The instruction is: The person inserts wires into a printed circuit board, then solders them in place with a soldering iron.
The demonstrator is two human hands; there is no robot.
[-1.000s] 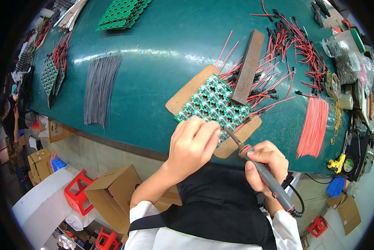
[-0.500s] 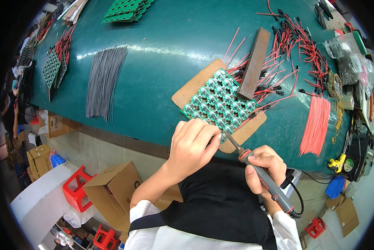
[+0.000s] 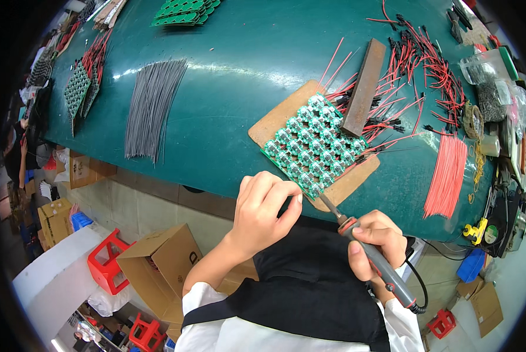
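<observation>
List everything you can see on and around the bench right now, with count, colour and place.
Circuit board panel: one, green, on a brown backing board at the near table edge.
Metal bar: one, rusty brown, lying across the red leads behind the panel.
Red wire bundle: one, right of the panel.
Loose red and black leads: many, far right of the table.
Grey wire bundle: one, left of centre.
Spare green boards: a stack, far edge.
Table: one, teal top.
Cardboard box: one, brown, on the floor.
Red stools: at least two, on the floor.
Soldering iron: one, black and red, tip at the panel's near edge.
Left hand: pinched by the panel's near corner.
Right hand: gripping the iron.
</observation>
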